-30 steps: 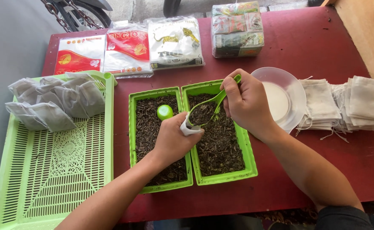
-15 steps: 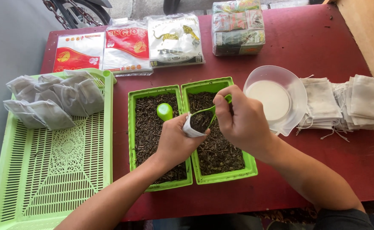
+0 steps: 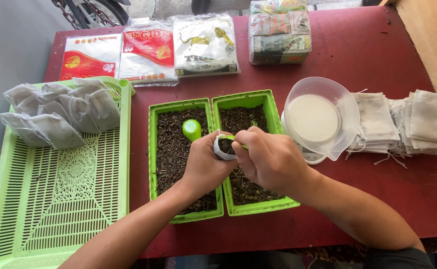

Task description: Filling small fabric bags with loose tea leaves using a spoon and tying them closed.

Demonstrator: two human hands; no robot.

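Observation:
Two green trays of dark loose tea stand side by side on the red table, the left tray and the right tray. My left hand holds a small white filter bag open over the join between them. My right hand grips a green scoop with its tip down in the bag's mouth. A second green scoop lies on the tea in the left tray.
A large green slatted basket at the left holds several filled white bags. A clear bowl sits on a scale at the right, beside stacks of empty bags. Printed packets and boxes line the far edge.
My right hand has swung the scoop from the far end of the right tray down and left into the bag's mouth. The left hand has kept the bag almost still.

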